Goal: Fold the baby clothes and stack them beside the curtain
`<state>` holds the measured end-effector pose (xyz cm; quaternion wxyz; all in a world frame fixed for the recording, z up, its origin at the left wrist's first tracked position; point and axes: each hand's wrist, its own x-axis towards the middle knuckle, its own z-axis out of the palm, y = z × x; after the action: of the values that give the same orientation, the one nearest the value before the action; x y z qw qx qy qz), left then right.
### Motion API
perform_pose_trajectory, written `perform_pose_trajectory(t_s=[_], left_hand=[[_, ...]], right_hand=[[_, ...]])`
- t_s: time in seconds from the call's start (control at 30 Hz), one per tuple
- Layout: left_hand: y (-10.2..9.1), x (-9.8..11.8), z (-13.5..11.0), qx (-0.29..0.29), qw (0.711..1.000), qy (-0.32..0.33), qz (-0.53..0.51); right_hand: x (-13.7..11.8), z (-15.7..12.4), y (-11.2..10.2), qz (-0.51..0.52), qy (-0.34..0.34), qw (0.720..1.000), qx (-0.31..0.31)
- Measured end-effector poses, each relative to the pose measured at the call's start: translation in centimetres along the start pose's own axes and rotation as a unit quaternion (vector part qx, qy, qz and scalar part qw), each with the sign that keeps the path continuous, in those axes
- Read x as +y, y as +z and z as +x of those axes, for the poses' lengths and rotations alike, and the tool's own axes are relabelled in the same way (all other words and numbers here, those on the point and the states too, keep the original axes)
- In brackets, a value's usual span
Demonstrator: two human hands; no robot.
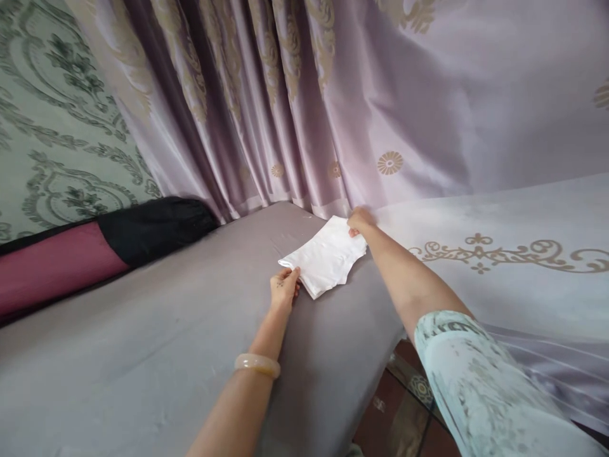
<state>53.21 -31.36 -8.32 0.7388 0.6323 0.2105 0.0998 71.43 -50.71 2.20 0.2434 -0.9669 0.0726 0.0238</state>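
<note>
- The left hand [285, 287] is pinching the near end of a white cloth [328, 257].
- The right hand [360, 221] is gripping the far end, fingers curling.
- The cloth is lying between both hands on a grey sheet [190, 330].
- A purple curtain [304, 114] is hanging just behind.
- A pink-and-black bundle [61, 266] is lying beside the patterned wall [66, 114].

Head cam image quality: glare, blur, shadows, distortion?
Head view: white cloth looks very bright, fine detail faint; curtain shows satin sheen on its folds; soft, diffuse shadow on the grey sheet beside the left forearm; dark bag end looks soft-edged; right sleeve looms large near the frame edge, wide-angle style.
</note>
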Motion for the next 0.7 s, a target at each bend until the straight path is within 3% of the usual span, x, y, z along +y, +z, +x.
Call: perform_pose_trajectory(t_s=[0.33, 0.47, 0.57, 0.63, 0.7], left_hand=[[-0.3, -1.6, 0.1, 0.055, 0.986, 0.029, 0.156], [-0.4, -2.0, -0.3, 0.119, 0.968, 0.124, 0.183], [-0.3, -2.2, -0.6, 0.121, 0.927, 0.258, 0.244], [-0.1, -2.2, -1.0, 0.077, 0.883, 0.328, 0.326], [0.2, -2.2, -1.5, 0.017, 0.832, 0.362, 0.421]], right_hand=[[2.9, 0.5, 4.8, -0.087, 0.013, 0.995, 0.047], [2.5, -1.1, 6.2, -0.097, -0.006, 0.991, 0.092], [1.9, -2.2, 7.3, -0.13, -0.128, 0.975, 0.125], [2.0, -2.5, 8.0, -0.163, -0.252, 0.948, 0.111], [2.4, -2.1, 8.7, -0.183, -0.307, 0.932, 0.064]])
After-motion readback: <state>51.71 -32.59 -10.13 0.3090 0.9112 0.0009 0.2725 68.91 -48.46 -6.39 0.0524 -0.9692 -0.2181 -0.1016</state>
